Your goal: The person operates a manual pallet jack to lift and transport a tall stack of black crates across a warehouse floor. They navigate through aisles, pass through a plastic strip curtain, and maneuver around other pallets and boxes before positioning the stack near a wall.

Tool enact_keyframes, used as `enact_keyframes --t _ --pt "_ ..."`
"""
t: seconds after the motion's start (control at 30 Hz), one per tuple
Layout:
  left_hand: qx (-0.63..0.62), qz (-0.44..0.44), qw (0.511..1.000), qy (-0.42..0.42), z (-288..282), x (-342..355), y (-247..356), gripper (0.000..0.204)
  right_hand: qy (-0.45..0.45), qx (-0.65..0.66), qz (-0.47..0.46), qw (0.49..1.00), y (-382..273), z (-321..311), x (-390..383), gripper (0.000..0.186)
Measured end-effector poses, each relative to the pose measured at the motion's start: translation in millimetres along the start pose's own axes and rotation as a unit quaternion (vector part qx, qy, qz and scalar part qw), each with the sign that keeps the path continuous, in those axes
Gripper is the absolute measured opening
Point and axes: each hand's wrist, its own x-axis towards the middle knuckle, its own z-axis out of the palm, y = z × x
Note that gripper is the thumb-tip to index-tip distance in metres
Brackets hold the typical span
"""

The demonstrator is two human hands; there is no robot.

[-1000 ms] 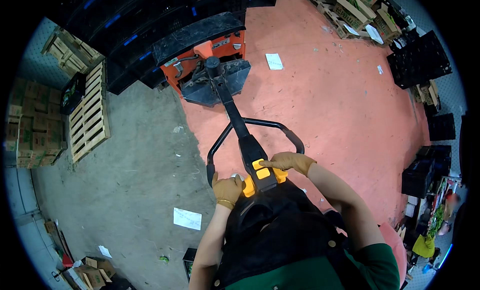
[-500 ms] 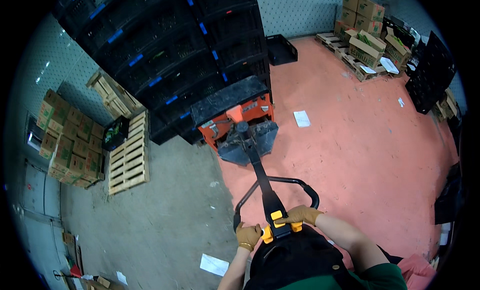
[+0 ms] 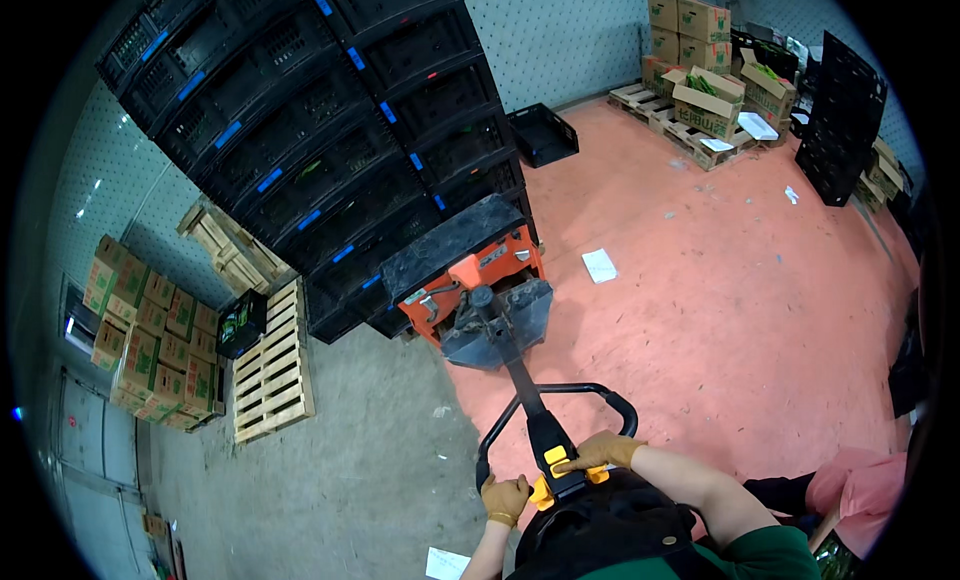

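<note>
An electric pallet truck [image 3: 515, 257] with an orange body and dark cover stands before me, its black tiller handle [image 3: 522, 385] reaching back toward my waist. My left hand [image 3: 506, 500], in a tan glove, is closed around the left side of the handle beside a yellow control [image 3: 542, 493]. My right hand [image 3: 606, 450], also gloved, grips the right side of the tiller head, with one digit stretched over the yellow button [image 3: 556, 456]. Its other fingers are mostly hidden. Beyond the truck rises a tall stack of black crates [image 3: 330, 170] with blue labels; the forks are out of sight.
Wooden pallet [image 3: 272, 370] and stacked cartons [image 3: 160, 345] stand at left. An empty black crate [image 3: 543, 135] lies beyond the stack. Far right are open cartons [image 3: 708, 105] on a pallet and an upright black panel [image 3: 842, 120]. Someone in pink [image 3: 862, 490] is at lower right.
My view has tilted up a little, so the truck, crates and cartons sit lower in the picture. More of the person in pink shows. Both hands keep their hold on the handle.
</note>
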Motion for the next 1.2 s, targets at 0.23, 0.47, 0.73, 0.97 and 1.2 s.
enact_keyframes --t 0.23,0.47,0.73,0.97,1.2 --pt "-0.012 0.031 0.999 0.002 21 -10 -4 0.050 -0.077 0.031 -0.008 0.997 32 38 48 0.112" --pt "0.014 0.014 1.000 0.009 27 -29 -7 0.052 -0.062 0.016 -0.011 0.998 3 31 8 0.115" --pt "0.010 0.009 1.000 0.002 32 -23 -11 0.050 -0.081 0.019 -0.001 0.997 5 27 14 0.112" --pt "-0.001 0.006 1.000 0.001 30 -27 -10 0.049 -0.101 0.007 0.004 0.995 9 36 27 0.112" --pt "0.023 0.031 0.998 0.041 40 -35 -41 0.048 -0.065 0.009 -0.022 0.998 -11 47 29 0.112"
